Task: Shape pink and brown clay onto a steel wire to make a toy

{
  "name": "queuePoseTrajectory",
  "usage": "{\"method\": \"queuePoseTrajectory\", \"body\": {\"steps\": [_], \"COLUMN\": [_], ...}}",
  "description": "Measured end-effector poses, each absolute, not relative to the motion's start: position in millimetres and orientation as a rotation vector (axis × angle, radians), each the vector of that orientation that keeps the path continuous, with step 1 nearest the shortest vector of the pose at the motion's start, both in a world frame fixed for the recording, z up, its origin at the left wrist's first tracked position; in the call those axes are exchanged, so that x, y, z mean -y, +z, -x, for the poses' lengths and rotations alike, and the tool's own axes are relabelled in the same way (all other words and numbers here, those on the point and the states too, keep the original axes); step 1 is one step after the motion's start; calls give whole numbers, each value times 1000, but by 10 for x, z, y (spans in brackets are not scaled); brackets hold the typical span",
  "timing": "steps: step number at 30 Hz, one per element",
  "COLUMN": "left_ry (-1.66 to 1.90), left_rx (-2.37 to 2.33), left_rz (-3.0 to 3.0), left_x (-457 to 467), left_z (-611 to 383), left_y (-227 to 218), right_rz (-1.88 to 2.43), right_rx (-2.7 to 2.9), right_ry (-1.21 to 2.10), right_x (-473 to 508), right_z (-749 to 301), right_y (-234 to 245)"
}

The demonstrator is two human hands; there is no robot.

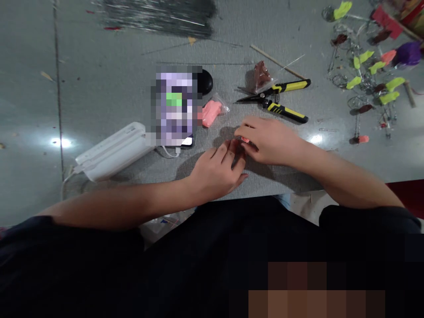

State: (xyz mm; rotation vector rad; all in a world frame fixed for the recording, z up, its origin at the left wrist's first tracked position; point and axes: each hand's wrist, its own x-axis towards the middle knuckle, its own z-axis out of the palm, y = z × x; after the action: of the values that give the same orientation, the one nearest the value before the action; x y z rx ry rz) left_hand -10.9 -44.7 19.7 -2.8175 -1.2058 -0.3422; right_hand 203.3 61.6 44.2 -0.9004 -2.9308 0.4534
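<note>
My right hand (270,139) is closed, with a small lump of pink clay (245,139) showing between thumb and fingers. Against it, at the front of the table, my left hand (220,168) has its fingers curled in toward the same spot; whatever they hold is hidden beneath them. Just beyond the hands lies a clear bag of pink clay (212,112). Yellow-and-black pliers (273,99) rest with their handles spread, beside a small bag of brown clay (263,76).
On the left are a white power bank-like case (114,150) with a cable and a blurred-out phone (187,141). A round black object (205,81) sits behind. Thin wires (159,17) lie at the back. Wire pieces with coloured clay (364,79) spread across the right.
</note>
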Motion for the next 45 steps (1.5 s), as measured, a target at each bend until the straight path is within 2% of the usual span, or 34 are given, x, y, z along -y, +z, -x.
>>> {"method": "queuePoseTrajectory", "body": {"steps": [11, 22, 30, 35, 45], "left_ry": [-364, -341, -613, -544, -407], "left_rx": [1179, 1188, 1617, 1634, 1534], "left_rz": [2798, 2814, 2657, 2669, 2699], "left_x": [448, 383, 79, 97, 325], "left_z": [107, 142, 301, 295, 300], "left_y": [186, 261, 197, 139, 401], "right_rz": [957, 962, 945, 984, 936], "right_rx": [2844, 2736, 2680, 2745, 2724], "right_ry": [397, 501, 499, 432, 473], "right_x": [-598, -612, -600, -590, -608], "right_z": [-2040, -2117, -2215, -2217, -2250], "right_y": [362, 289, 286, 315, 277]}}
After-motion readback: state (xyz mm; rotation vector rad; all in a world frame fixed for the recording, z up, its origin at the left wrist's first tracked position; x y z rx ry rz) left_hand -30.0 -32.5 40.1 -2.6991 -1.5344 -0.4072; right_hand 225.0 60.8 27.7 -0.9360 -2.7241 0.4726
